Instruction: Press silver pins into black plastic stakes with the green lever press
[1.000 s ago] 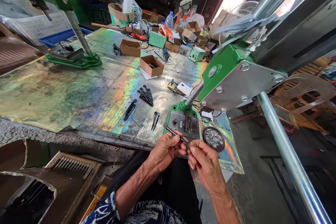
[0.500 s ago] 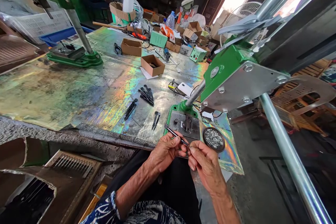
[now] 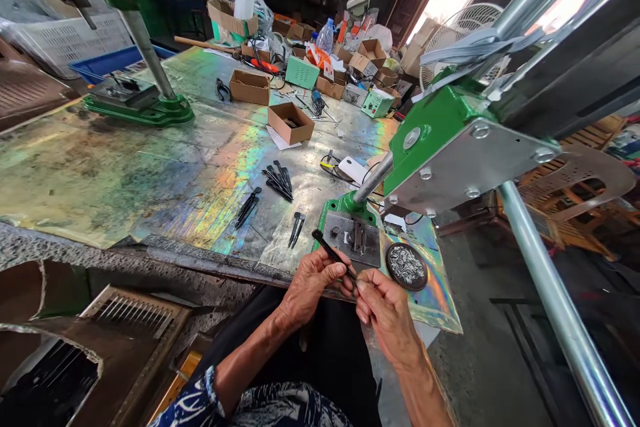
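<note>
My left hand (image 3: 316, 281) grips a slim black stick-like piece (image 3: 327, 248), its wider end pointing up and left toward the press base. Against its lower end, the thumb and fingers of my right hand (image 3: 384, 307) are pinched together; what lies between them is too small to make out. Just beyond my hands stands a green press base (image 3: 330, 213) with a metal plate and a small fixture (image 3: 357, 237) on it. To the right, a round dark dish (image 3: 425, 275) holds many small silver metal parts (image 3: 406, 264).
Similar black pieces lie in groups: a pair (image 3: 297, 229), a small bundle (image 3: 247, 208) and a fanned pile (image 3: 279, 180). Behind them is an open cardboard box (image 3: 295, 121). A green press head (image 3: 425, 147) overhangs at right; another press (image 3: 140, 107) stands at left.
The black piece has turned slightly in my left hand, its wider end now showing dark and broad. My right hand has shifted a little left and stays pinched at the lower end.
</note>
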`<state>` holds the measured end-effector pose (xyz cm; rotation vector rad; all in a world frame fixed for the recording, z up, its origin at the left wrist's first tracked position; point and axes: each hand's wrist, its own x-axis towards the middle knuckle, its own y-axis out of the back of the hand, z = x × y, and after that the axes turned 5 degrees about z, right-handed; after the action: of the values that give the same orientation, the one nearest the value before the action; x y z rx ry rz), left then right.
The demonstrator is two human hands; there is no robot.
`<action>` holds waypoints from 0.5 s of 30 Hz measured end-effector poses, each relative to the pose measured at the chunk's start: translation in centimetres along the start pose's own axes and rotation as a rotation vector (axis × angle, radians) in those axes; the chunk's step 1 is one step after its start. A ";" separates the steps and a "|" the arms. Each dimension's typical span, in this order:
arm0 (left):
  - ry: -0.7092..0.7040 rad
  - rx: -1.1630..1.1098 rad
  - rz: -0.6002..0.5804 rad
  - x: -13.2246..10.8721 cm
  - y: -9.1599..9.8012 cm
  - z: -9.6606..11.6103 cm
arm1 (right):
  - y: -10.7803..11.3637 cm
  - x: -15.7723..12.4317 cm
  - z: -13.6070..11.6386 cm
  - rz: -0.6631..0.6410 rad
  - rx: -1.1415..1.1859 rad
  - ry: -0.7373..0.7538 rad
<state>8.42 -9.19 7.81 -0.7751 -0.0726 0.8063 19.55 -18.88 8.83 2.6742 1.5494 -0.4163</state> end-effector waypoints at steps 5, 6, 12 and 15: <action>-0.102 0.177 0.039 1.1 0.0 -0.4 | -0.7 1.1 0.3 0.134 0.181 -0.090; -0.125 0.220 0.046 1.4 0.0 -0.6 | -0.8 1.4 0.3 0.153 0.200 -0.098; -0.271 0.423 0.116 3.7 -0.1 -1.7 | -0.7 2.9 0.7 0.259 0.322 -0.129; -0.291 0.509 0.113 5.0 0.0 -2.1 | -0.7 3.6 0.9 0.286 0.372 -0.140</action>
<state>12.65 -7.05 5.13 -0.1795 -0.0795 0.9892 20.42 -15.60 7.18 2.9929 1.1206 -0.9313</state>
